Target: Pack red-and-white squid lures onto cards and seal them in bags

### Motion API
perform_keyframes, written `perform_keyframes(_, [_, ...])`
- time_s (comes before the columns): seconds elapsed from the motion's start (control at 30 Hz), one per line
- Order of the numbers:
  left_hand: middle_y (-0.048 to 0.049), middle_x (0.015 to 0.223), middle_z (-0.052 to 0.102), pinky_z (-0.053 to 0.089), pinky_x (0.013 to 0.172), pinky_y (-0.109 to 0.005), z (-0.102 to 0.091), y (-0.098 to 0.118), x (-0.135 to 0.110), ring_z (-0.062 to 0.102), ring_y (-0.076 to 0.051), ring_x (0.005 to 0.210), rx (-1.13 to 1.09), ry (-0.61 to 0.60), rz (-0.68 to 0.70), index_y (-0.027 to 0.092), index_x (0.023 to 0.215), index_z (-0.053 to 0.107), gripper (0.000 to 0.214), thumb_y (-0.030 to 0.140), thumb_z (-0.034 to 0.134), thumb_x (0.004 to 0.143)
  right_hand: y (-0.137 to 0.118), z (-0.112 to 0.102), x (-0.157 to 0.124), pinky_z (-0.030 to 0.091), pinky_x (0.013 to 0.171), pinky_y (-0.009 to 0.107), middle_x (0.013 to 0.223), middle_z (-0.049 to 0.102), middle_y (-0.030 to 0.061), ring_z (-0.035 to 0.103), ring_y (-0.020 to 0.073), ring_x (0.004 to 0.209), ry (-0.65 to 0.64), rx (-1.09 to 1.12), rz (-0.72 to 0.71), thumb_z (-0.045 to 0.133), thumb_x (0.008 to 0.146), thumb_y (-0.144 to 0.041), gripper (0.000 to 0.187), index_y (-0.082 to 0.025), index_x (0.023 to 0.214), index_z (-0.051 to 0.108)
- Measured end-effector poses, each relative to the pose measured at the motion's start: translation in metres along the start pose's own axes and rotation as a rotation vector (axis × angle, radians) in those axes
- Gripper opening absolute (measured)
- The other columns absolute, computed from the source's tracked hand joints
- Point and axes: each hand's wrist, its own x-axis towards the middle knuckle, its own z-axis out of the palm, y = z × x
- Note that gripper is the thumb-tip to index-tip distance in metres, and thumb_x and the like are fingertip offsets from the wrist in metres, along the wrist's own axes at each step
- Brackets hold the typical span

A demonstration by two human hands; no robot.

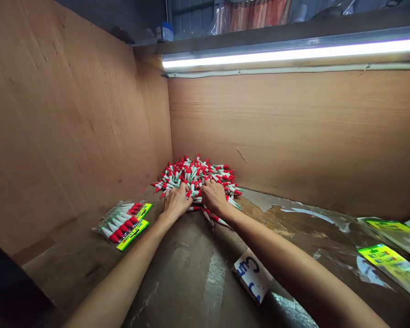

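Observation:
A heap of small red-and-white pieces (pixel 198 175) lies in the far corner of the worktop, against the plywood walls. Both my arms reach out to it. My left hand (pixel 176 201) rests on the heap's near left edge with its fingers curled down into the pieces. My right hand (pixel 213 196) lies on the near right edge, fingers bent among the pieces too. Whether either hand has picked one up is hidden under the fingers.
A clear packet of red-and-white pieces with a yellow-green card (pixel 123 222) lies left of my left arm. Empty packets with yellow-green cards (pixel 389 257) lie at the right. A white label with blue writing (pixel 253 274) sits under my right forearm. A lit tube lamp (pixel 294 53) runs overhead.

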Motion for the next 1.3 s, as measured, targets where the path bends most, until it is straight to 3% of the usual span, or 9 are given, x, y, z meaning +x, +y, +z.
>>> perform_keyframes(0.2, [-0.0044,0.090,0.071,0.028,0.105,-0.046,-0.009,0.018,-0.008,0.064,-0.028,0.098,-0.030,0.014,0.053,0.024,0.103,0.054,0.023,0.031,0.060,0.082,0.010,-0.016,-0.018,0.046,0.083,0.033,0.108,0.067,0.0134,0.060,0.0254,0.101,0.010,0.013,0.032,0.044,0.096,-0.026,0.028,-0.018,0.102,0.070])
perform_keyframes(0.33, [-0.0049,0.100,0.072,0.020,0.110,-0.048,-0.011,0.029,-0.018,0.063,-0.029,0.105,-0.036,0.015,0.079,0.026,0.104,0.054,0.027,0.035,0.065,0.081,0.028,-0.025,-0.025,0.046,0.083,0.033,0.112,0.067,0.0126,0.062,0.0260,0.103,0.007,0.037,0.106,0.043,0.096,-0.029,0.030,-0.021,0.104,0.070])
perform_keyframes(0.57, [-0.0065,0.097,0.073,0.031,0.102,-0.048,-0.009,0.027,-0.019,0.065,-0.030,0.100,-0.065,-0.034,0.041,0.024,0.100,0.057,0.040,0.053,0.070,0.077,0.060,-0.021,-0.019,0.046,0.078,0.031,0.106,0.071,0.0114,0.066,0.0263,0.100,-0.089,0.120,0.280,0.045,0.093,-0.031,0.028,-0.022,0.099,0.071])
perform_keyframes(0.73, [-0.0057,0.094,0.074,0.042,0.089,-0.038,-0.009,0.016,-0.015,0.067,-0.028,0.096,-0.077,-0.065,-0.024,0.024,0.103,0.058,0.034,0.052,0.060,0.085,0.042,0.004,-0.001,0.048,0.078,0.032,0.108,0.072,0.0124,0.067,0.0280,0.102,-0.186,0.224,0.331,0.048,0.091,-0.047,0.036,-0.021,0.107,0.066])
perform_keyframes(0.83, [-0.0067,0.096,0.074,0.043,0.084,-0.036,-0.008,0.010,-0.014,0.067,-0.028,0.096,-0.068,-0.069,-0.066,0.024,0.100,0.061,0.027,0.047,0.058,0.086,0.027,0.019,0.008,0.049,0.080,0.036,0.115,0.069,0.0170,0.066,0.0320,0.105,-0.242,0.278,0.358,0.058,0.082,-0.057,0.057,-0.017,0.122,0.055])
perform_keyframes(0.93, [-0.0068,0.097,0.074,0.044,0.082,-0.036,-0.005,0.006,-0.014,0.067,-0.028,0.094,-0.070,-0.065,-0.081,0.024,0.098,0.063,0.025,0.045,0.058,0.087,0.014,0.029,0.014,0.050,0.081,0.039,0.114,0.069,0.0214,0.067,0.0345,0.104,-0.288,0.316,0.384,0.066,0.075,-0.052,0.071,-0.012,0.129,0.046])
perform_keyframes(1.13, [-0.0058,0.097,0.073,0.044,0.080,-0.034,0.001,0.003,-0.016,0.067,-0.026,0.094,-0.100,-0.061,-0.075,0.025,0.101,0.065,0.026,0.045,0.060,0.086,0.004,0.030,0.021,0.049,0.084,0.043,0.112,0.069,0.0222,0.066,0.0368,0.106,-0.283,0.355,0.396,0.066,0.073,-0.045,0.070,-0.012,0.130,0.043])
perform_keyframes(1.3, [-0.0062,0.098,0.073,0.043,0.079,-0.032,0.000,0.001,-0.016,0.066,-0.025,0.092,-0.120,-0.045,-0.082,0.025,0.106,0.064,0.030,0.047,0.060,0.087,0.027,0.019,0.025,0.047,0.079,0.039,0.108,0.069,0.0202,0.066,0.0349,0.099,-0.243,0.415,0.408,0.063,0.074,-0.040,0.055,-0.014,0.121,0.050])
